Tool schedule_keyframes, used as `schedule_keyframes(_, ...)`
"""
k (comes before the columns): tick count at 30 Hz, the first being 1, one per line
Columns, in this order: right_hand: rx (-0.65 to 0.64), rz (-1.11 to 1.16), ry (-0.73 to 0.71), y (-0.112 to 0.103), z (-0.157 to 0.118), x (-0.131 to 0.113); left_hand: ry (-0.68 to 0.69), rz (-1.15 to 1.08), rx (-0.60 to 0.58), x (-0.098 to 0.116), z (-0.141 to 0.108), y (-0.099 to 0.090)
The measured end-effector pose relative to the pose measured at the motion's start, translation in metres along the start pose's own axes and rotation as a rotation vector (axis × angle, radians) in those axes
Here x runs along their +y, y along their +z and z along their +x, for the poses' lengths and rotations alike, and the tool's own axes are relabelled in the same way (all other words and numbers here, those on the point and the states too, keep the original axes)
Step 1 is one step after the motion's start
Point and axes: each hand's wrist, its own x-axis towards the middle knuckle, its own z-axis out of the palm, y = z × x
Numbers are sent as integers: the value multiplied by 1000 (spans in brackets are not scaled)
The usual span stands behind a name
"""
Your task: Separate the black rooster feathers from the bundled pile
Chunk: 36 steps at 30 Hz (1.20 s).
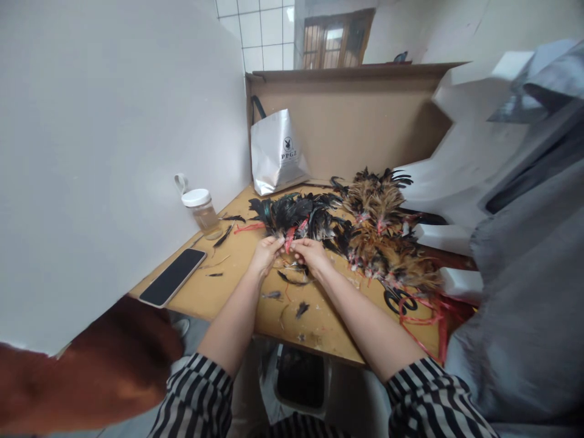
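Observation:
Both hands meet near the middle of the yellowish table [228, 286], at the near edge of a pile of dark, glossy feathers [287, 213]. My left hand [266, 254] pinches one side of a red plastic strip [289, 238] at the base of the feathers. From the right, my right hand [310, 254] closes its fingertips on the same strip. Another length of red strip [250, 227] sticks out to the left of the pile. Brown feather bundles [387, 261] tied with pinkish-red strips lie to the right.
A phone [173, 277] and a lidded jar [204, 216] are at the left. Behind stands a silver bag [278, 155] against a cardboard panel [365, 121]. Black scissors [400, 300] lie at the right, beside red strips [441, 331]. Below the table edge is a bin [301, 377].

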Motion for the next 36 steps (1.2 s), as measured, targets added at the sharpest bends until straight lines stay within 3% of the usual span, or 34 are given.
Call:
schedule_keyframes(20,-23,1,17,-5,1,0,2,125,62,-2,1,-1)
schedule_keyframes(36,8,18,10,-6,4,2,-32,115,10,-2,-1,2)
